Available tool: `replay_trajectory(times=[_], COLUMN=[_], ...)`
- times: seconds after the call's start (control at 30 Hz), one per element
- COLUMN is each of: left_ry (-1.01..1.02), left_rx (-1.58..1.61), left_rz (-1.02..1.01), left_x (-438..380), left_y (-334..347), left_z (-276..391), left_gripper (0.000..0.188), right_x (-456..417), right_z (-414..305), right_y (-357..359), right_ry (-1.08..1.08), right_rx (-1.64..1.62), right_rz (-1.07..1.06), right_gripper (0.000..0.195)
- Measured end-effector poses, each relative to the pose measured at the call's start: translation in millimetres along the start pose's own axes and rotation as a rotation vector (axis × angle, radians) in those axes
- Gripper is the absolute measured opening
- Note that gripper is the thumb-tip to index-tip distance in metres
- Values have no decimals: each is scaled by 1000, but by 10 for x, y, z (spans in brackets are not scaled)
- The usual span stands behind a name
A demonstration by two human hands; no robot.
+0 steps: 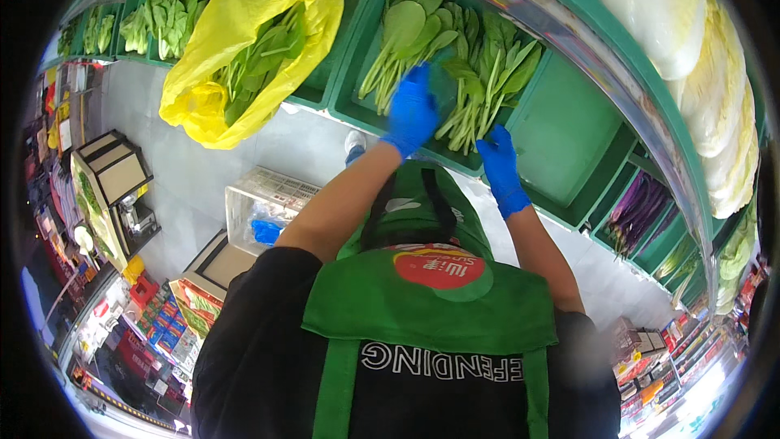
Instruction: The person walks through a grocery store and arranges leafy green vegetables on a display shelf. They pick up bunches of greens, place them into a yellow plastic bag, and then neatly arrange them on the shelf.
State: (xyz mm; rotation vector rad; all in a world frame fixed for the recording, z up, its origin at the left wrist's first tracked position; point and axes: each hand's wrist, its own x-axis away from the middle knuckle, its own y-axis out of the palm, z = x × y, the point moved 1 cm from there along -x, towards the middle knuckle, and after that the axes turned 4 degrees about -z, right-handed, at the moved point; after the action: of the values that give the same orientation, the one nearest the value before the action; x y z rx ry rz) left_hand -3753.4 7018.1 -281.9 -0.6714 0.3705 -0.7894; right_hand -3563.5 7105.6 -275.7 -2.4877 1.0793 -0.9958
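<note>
My left hand (413, 111), in a blue glove, reaches over a green crate (352, 105) of leafy greens. It is blurred and lies between a left bunch of broad-leaved greens (409, 30) and a right bunch with long pale stems (487, 82). Whether its fingers grip anything is hidden. My right hand (503, 164), also blue-gloved, is at the crate's near right corner, beside the stem ends of the right bunch. Its thumb and finger are apart, with nothing visible between them. Left of the crate, a yellow plastic bag (256, 6) gapes around more leafy greens (265, 61).
A green bin (563, 128) adjoins on the right, then purple-stemmed vegetables (643, 210). Napa cabbages (701, 91) line a raised shelf behind a curved rail (634, 91). Lettuce-like greens (170, 15) lie far left. A white plastic basket (268, 186) and a shoe (354, 141) are below.
</note>
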Motion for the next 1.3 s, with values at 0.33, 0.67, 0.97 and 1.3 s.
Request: replay_trajectory(times=[0.33, 0.67, 0.97, 1.3], left_ry=[-226, -309, 160, -518], left_rx=[-204, 435, 475, 580], left_rz=[-42, -165, -384, -12], left_x=[-249, 204, 544, 252], left_y=[-425, -521, -954, -719], left_z=[-486, 187, 543, -259], left_gripper=[14, 18, 19, 24], right_x=[142, -277, -221, -519], right_z=[-759, -835, -1029, -766], right_y=[14, 898, 691, 542], right_ry=[177, 603, 276, 270], right_rx=[-492, -1278, -1065, -1176], right_rz=[-437, -504, -358, -146], right_gripper=[36, 33, 41, 36])
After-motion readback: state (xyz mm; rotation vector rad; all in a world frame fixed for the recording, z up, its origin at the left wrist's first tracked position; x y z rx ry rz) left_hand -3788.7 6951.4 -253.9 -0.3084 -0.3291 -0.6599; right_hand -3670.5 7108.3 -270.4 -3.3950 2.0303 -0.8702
